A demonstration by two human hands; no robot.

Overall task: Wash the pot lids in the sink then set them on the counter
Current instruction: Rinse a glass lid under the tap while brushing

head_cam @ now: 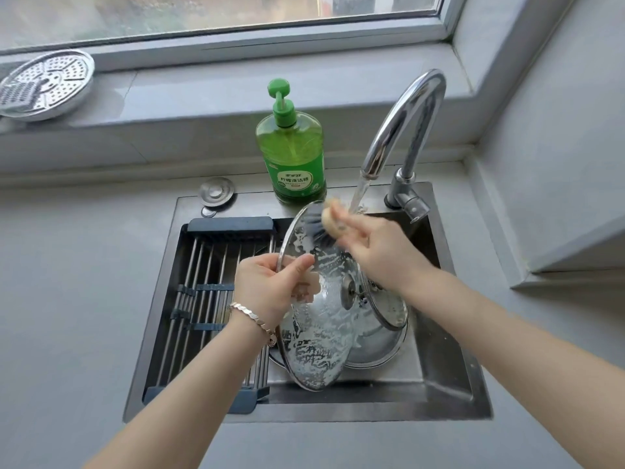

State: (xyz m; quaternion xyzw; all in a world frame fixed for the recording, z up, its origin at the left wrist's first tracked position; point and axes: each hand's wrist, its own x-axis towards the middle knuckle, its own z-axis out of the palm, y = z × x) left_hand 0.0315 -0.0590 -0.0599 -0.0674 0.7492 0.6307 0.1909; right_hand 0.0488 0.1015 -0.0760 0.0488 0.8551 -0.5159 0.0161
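A soapy glass pot lid (316, 336) with a metal rim stands tilted on edge over the sink (439, 377). My left hand (274, 287) grips its left rim, thumb on the inner face. My right hand (378, 252) holds a blurred yellowish sponge (333, 221) against the lid's upper part, just beside the water stream. Another glass lid (392, 316) and a steel lid (375, 350) lie in the basin behind the held one, partly hidden.
The chrome faucet (406, 130) runs water into the basin. A green dish soap bottle (292, 147) stands behind the sink. A dark drying rack (206, 299) spans the sink's left half. A perforated steamer plate (44, 84) leans on the window sill. Grey counter (67, 299) surrounds the sink.
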